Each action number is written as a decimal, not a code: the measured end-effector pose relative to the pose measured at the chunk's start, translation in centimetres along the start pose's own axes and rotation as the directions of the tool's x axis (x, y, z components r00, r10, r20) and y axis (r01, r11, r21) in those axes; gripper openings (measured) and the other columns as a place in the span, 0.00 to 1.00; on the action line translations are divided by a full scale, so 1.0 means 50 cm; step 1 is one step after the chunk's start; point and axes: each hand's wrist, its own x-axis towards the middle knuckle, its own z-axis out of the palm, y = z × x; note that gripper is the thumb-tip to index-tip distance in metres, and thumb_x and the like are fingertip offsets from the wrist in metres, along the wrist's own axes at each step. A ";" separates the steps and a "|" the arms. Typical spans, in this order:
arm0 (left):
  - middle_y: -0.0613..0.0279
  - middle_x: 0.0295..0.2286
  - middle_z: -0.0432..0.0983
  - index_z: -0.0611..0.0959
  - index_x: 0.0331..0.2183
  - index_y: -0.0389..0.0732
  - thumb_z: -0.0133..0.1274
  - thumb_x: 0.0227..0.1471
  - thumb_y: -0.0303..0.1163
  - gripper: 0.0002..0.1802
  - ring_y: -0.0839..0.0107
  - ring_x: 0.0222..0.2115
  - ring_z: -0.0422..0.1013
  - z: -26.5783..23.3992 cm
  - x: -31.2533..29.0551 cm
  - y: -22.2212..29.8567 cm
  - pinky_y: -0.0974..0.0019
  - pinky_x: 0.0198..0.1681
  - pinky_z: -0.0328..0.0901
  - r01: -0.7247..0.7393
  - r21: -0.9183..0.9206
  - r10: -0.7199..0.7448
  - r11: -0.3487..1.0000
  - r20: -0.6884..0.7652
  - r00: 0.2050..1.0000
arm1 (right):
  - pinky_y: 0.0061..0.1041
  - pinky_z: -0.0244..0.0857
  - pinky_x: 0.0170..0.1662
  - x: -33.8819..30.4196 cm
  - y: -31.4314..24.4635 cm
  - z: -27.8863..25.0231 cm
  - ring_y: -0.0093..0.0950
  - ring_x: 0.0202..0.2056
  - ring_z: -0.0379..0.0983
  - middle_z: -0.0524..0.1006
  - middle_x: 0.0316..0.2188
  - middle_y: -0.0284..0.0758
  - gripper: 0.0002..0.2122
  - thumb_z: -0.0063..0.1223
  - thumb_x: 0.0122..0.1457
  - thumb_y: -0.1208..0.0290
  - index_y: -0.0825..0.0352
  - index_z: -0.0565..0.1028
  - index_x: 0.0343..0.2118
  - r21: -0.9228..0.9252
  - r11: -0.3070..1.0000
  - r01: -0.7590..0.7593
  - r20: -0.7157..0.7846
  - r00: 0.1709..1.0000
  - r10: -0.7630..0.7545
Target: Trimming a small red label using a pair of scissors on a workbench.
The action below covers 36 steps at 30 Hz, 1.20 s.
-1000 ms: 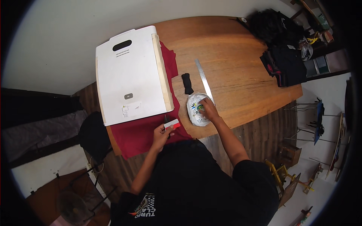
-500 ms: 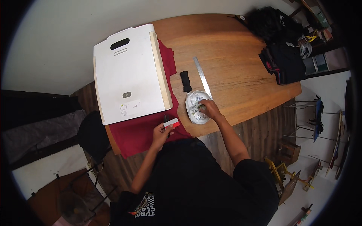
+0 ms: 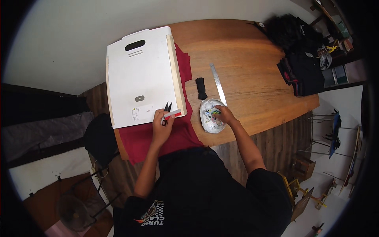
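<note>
My left hand is closed round a pair of small black scissors, blades pointing away from me. It also holds a flat red and light-grey piece, over the near edge of a big white panel-like board. My right hand reaches into a shallow white bowl that looks lined with plastic film. Its thumb and fingers pinch a small colourful printed piece; the fingertips are partly hidden. More printed scraps lie beneath it in the bowl.
The board rests on dark-red fabric on a wooden table. Beyond the bowl are a black rolled cloth and a steel ruler. Folded dark clothes sit at the far right, near the table's edge.
My left hand has moved forward and left, bringing the scissors and red-grey piece over the board's near edge. My right hand stays at the bowl, where a colourful print now shows. The view shifted slightly.
</note>
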 end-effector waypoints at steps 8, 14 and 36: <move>0.66 0.33 0.71 0.78 0.34 0.35 0.62 0.54 0.27 0.09 0.82 0.28 0.63 0.009 -0.035 0.011 0.76 0.29 0.58 0.031 -0.037 -0.022 0.999 0.212 0.977 | 0.35 0.70 0.50 -0.010 0.015 0.005 0.42 0.46 0.78 0.79 0.44 0.53 0.26 0.67 0.52 0.67 0.76 0.74 0.50 0.022 1.000 -0.011 -0.081 0.997 0.012; 0.56 0.28 0.72 0.79 0.30 0.33 0.61 0.48 0.26 0.09 0.64 0.27 0.72 0.000 -0.175 -0.119 0.65 0.31 0.66 0.020 0.051 -0.038 0.998 0.375 0.926 | 0.34 0.70 0.50 -0.016 -0.010 0.004 0.42 0.45 0.78 0.79 0.43 0.53 0.25 0.67 0.52 0.67 0.76 0.74 0.50 0.042 0.998 -0.038 -0.074 0.996 0.041; 0.57 0.43 0.73 0.84 0.32 0.37 0.63 0.45 0.31 0.11 0.57 0.48 0.69 -0.009 -0.225 -0.186 0.54 0.52 0.61 -0.146 0.365 0.016 0.920 0.337 0.941 | 0.21 0.70 0.35 -0.005 0.026 0.000 0.14 0.30 0.74 0.82 0.30 0.30 0.11 0.68 0.54 0.73 0.71 0.80 0.39 0.502 0.864 -0.028 -0.062 0.996 0.069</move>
